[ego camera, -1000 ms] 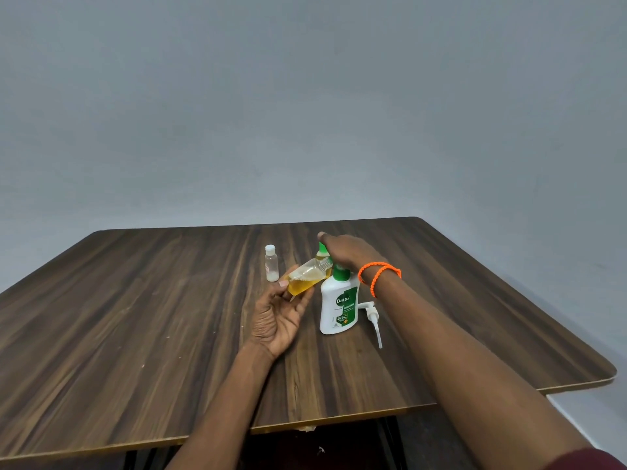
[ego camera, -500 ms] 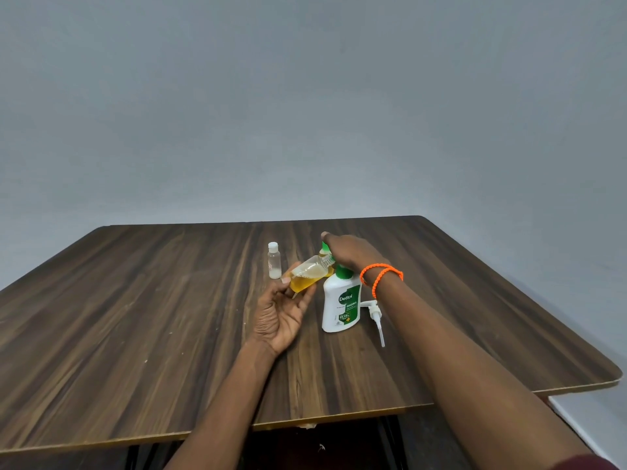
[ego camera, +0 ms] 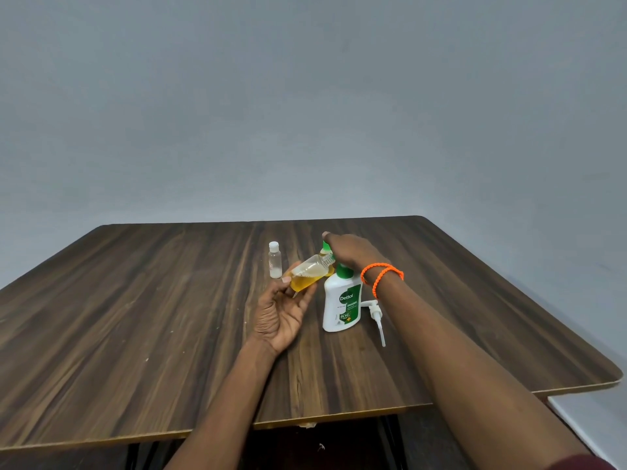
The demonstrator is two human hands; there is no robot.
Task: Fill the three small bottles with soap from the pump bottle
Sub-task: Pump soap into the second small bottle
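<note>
Holding a tilted, clear small bottle of yellow soap in left hand fingers.
Right hand reaches past the white pump bottle; its grip is hidden.

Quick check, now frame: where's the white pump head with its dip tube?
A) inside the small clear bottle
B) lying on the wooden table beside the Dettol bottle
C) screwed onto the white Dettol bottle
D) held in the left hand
B: the white pump head with dip tube lies flat on the wooden table, right of the white Dettol bottle, whose green neck is open.

L hand palm-up, fingers curled; R hand reaching fwd, palm-down.
</note>
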